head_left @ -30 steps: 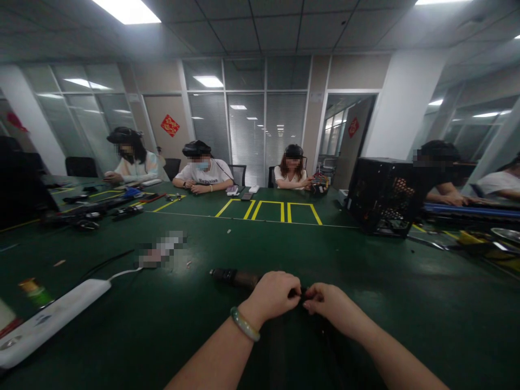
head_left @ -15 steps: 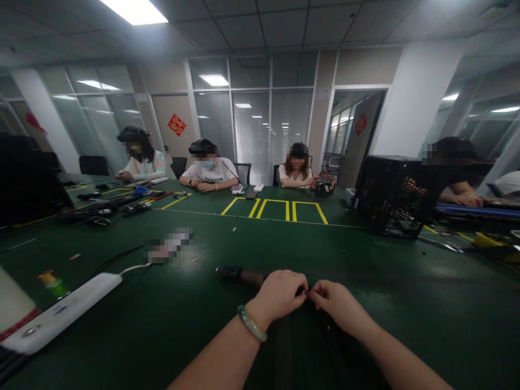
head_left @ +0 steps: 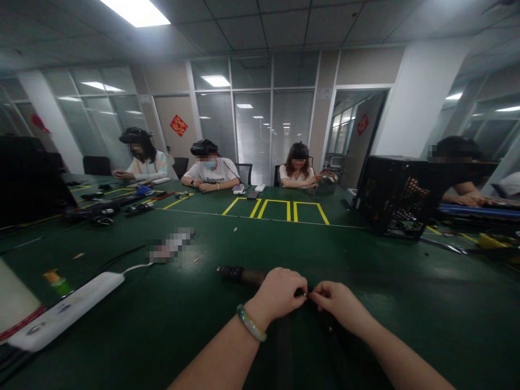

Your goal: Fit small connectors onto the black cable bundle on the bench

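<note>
My left hand, with a green bangle on its wrist, is closed in a pinch near the middle of the green table. A tiny shiny piece shows at its fingertips, too small to name. Just to the right, my right hand is also pinched, its fingertips almost meeting those of the left. What it grips is hidden. A dark cylindrical tool lies beyond my left hand, its tip pointing left and its other end covered by the hand. Dark strap-like shapes lie below both hands, hard to make out.
At the left is a white power strip with a cable, beside a small green bottle. A black computer case stands at the right. Several people sit around the table, and cables and parts lie at the far left.
Both hands keep almost the same place and their pinch, with only slight finger movement. The whole view has shifted a little.
</note>
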The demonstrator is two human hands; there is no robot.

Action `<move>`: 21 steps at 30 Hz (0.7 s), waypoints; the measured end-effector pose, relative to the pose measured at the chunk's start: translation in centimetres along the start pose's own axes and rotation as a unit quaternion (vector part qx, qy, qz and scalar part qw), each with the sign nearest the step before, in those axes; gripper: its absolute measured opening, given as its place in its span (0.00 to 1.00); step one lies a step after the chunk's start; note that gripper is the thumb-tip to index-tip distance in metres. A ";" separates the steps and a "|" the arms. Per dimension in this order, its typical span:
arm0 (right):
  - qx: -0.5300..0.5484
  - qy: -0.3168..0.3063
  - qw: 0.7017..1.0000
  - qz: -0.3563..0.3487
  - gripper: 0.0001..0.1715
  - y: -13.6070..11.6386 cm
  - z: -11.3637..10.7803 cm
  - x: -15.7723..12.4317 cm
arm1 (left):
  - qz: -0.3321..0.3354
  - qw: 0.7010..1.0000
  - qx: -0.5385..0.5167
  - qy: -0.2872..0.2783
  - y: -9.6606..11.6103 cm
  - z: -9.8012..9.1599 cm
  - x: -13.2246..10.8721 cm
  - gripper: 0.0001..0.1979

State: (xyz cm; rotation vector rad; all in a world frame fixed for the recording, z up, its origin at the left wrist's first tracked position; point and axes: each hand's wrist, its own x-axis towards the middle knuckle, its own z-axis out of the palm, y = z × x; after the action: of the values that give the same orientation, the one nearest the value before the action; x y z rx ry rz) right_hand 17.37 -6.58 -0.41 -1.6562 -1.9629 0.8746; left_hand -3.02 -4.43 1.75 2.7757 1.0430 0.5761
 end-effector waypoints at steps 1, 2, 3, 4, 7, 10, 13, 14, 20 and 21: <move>0.001 0.002 1.000 -0.002 0.14 0.1 0.0 0.0 | -0.001 1.000 -0.004 0.001 -0.1 0.0 0.0 0.04; 0.004 0.004 1.000 -0.003 0.14 0.1 0.1 0.0 | -0.005 1.000 -0.007 0.002 -0.2 0.1 0.0 0.05; 0.008 0.005 1.000 -0.003 0.14 0.1 0.1 0.0 | -0.012 1.000 -0.010 0.002 -0.2 0.1 0.0 0.06; 0.012 0.006 1.000 -0.001 0.14 0.1 0.1 0.0 | -0.022 1.000 -0.012 0.002 -0.2 0.1 0.0 0.07; 0.024 0.005 1.000 0.006 0.14 -0.1 0.1 -0.1 | -0.050 0.999 -0.012 0.001 -0.1 0.0 0.0 0.08; 0.036 0.003 0.999 0.007 0.15 -0.1 0.1 -0.2 | -0.052 0.999 -0.007 0.001 0.1 -0.1 0.0 0.06; 0.038 -0.001 0.999 0.004 0.14 0.1 0.0 -0.1 | -0.041 0.999 -0.008 -0.001 0.2 -0.1 0.0 0.04; 0.036 -0.001 0.999 0.002 0.14 0.2 0.1 -0.1 | -0.038 0.999 -0.010 -0.002 0.2 -0.1 0.0 0.04; 0.035 -0.004 0.999 0.001 0.14 0.9 0.3 0.4 | -0.030 0.999 -0.019 -0.007 0.2 -0.2 0.0 0.05; 0.036 -0.001 0.999 0.002 0.14 0.9 0.4 0.4 | -0.035 0.999 -0.019 -0.008 0.2 -0.2 0.0 0.06</move>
State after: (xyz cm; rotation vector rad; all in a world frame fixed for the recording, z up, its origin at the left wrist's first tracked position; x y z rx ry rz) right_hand 17.70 -6.15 -1.34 -1.6202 -1.9078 0.9378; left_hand -3.00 -4.61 1.96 2.6956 1.1088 0.5574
